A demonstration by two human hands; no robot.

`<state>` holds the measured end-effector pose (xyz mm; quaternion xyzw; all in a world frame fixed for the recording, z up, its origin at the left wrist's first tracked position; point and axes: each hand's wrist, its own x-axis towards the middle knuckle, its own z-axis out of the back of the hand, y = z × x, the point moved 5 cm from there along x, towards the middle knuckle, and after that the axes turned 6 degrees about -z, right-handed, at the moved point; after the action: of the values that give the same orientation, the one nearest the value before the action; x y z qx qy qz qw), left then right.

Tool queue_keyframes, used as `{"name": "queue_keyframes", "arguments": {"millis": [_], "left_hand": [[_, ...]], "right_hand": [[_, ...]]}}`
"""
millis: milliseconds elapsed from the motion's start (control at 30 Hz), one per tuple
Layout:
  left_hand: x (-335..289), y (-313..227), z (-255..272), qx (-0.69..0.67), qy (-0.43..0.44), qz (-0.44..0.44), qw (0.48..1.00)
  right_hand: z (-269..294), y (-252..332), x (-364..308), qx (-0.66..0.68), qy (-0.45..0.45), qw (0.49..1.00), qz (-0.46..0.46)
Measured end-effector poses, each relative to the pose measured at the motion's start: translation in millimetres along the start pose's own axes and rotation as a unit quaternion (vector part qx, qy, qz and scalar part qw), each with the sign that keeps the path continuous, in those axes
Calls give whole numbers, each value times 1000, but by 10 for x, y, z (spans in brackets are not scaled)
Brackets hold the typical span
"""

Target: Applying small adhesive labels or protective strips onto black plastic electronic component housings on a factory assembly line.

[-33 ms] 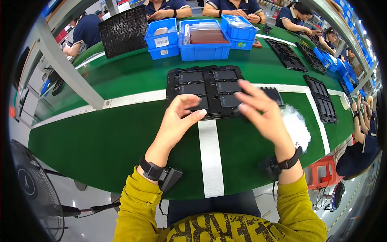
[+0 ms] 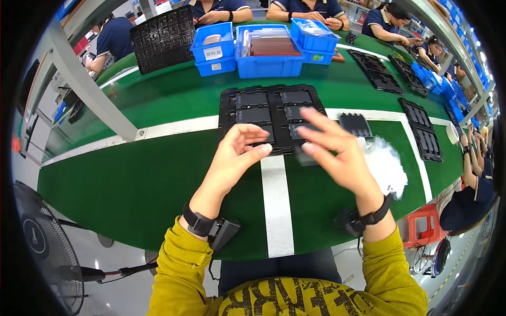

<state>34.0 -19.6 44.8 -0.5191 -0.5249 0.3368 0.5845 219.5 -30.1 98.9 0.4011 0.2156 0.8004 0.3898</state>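
Observation:
A black moulded tray lies on the green bench and holds several dark rectangular parts in its pockets. Both hands hover over its near edge. My left hand is cupped, fingers curled toward the right, and nothing shows in it. My right hand has its fingers spread and pointing left, close to the left fingertips. A small clear piece shows just under the right fingertips; I cannot tell whether the hand grips it. A single black part lies beside the tray, past the right hand.
A heap of clear plastic film lies right of my right hand. Blue bins stand behind the tray, and more black trays sit at right and back left. Other people work along the far and right sides. A white stripe crosses the bench.

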Motion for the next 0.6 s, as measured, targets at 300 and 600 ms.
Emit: {"name": "queue_keyframes", "arguments": {"millis": [300, 600], "left_hand": [[-229, 246, -184, -215, 27, 194, 957], [-158, 180, -97, -166, 24, 90, 982]], "right_hand": [[-434, -60, -16, 216, -56, 971, -86], [-478, -278, -158, 439, 6, 848, -298]]}}
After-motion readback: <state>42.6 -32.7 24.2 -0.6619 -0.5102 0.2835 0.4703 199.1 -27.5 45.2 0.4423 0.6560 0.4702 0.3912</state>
